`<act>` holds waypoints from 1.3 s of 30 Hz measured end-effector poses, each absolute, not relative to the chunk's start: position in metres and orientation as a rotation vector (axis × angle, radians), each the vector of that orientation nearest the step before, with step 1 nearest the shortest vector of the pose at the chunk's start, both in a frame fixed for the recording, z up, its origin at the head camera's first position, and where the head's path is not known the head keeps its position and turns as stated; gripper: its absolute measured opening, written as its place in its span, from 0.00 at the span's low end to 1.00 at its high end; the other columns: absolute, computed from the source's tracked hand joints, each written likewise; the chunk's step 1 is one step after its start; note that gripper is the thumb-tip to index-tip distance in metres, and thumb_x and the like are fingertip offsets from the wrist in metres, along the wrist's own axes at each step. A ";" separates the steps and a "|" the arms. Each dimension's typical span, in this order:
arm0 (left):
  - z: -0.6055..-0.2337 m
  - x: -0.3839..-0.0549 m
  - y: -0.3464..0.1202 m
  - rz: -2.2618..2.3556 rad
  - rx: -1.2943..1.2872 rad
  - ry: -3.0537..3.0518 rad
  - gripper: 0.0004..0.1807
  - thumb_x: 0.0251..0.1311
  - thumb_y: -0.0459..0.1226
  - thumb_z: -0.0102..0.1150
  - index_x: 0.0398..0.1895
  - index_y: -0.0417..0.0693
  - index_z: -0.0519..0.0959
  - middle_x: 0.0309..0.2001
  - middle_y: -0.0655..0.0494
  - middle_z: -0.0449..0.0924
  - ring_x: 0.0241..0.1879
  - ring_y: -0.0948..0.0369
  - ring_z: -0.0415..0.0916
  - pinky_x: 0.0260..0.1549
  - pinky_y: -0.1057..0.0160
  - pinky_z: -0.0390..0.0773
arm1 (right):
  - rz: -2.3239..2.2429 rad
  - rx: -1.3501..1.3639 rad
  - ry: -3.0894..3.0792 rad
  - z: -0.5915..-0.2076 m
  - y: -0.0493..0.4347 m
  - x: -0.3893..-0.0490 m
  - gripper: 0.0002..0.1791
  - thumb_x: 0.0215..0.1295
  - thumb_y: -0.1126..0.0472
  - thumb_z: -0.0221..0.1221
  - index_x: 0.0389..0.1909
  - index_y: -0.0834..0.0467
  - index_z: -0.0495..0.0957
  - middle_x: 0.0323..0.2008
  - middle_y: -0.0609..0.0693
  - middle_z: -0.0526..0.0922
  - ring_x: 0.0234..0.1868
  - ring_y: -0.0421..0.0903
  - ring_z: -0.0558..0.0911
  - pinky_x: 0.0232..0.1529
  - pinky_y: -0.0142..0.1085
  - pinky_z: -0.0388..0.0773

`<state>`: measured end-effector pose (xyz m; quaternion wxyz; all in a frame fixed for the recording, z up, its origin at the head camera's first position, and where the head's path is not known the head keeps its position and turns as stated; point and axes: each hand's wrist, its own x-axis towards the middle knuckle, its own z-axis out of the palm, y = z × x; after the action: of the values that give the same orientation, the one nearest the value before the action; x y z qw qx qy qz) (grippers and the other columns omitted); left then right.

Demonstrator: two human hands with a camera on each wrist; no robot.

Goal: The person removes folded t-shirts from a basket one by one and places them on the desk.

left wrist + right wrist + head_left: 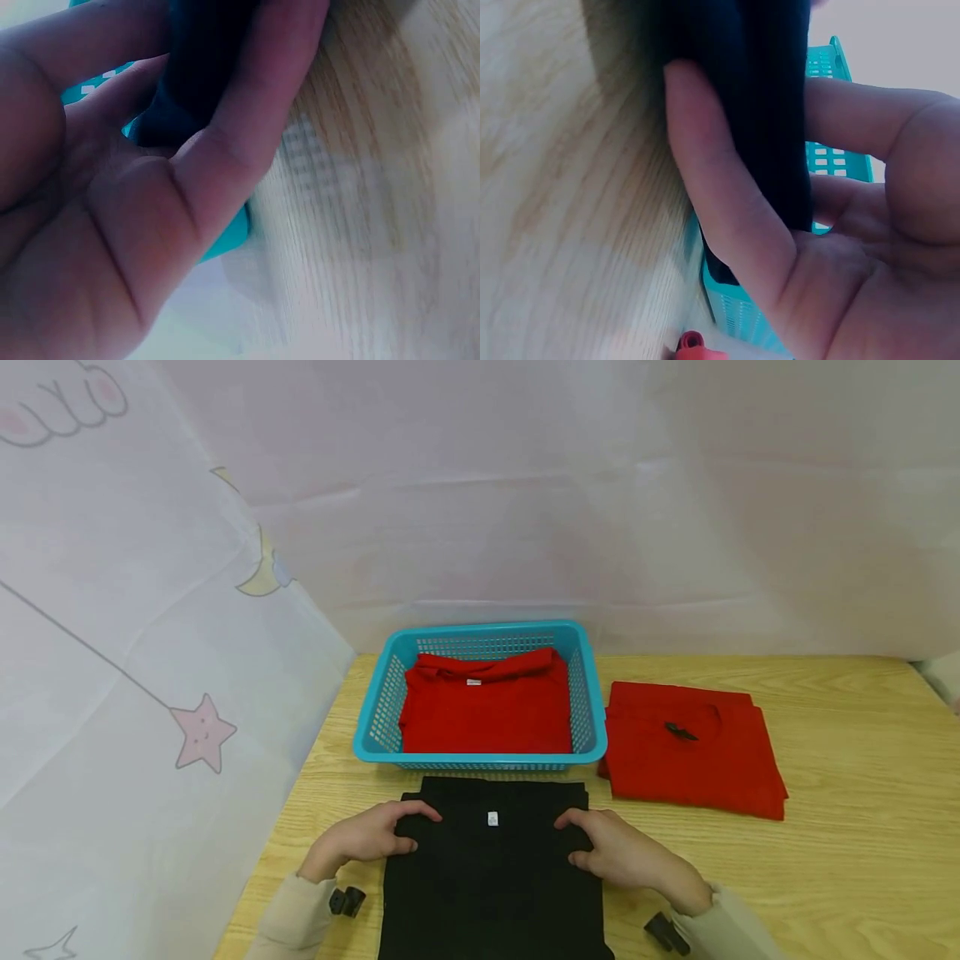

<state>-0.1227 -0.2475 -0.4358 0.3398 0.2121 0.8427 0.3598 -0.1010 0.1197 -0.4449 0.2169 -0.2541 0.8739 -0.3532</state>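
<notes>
A folded black shirt (495, 885) with a small white neck label (492, 818) lies at the front of the table. At its left edge my left hand (369, 835) grips the cloth, the thumb on top. My right hand (626, 852) holds the opposite edge in the same way. In the left wrist view, the dark fold (199, 82) sits between the thumb and fingers, low by the wood. The right wrist view shows fingers under the thick black layers (769, 112) and the thumb on the other side.
Just beyond the shirt stands a blue plastic basket (480, 759) with a folded red shirt (487, 714) inside. To its right, a stack of folded red cloth (697, 768) with a dark print lies on the wooden table (855, 760). A pale curtain (487, 527) hangs behind.
</notes>
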 end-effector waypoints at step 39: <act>-0.371 -0.142 -0.271 1.281 -0.090 2.839 0.16 0.71 0.39 0.50 0.51 0.36 0.79 0.39 0.42 0.83 0.28 0.61 0.80 0.30 0.66 0.81 | -1.213 -0.490 2.729 -0.385 0.168 -0.134 0.13 0.70 0.62 0.54 0.50 0.63 0.77 0.25 0.49 0.81 0.23 0.39 0.79 0.26 0.31 0.75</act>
<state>-0.1422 -0.2711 -0.3708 0.0128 -0.0288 0.9110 0.4112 -0.1340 0.1683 -0.3849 0.0574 -0.1617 0.9002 -0.4002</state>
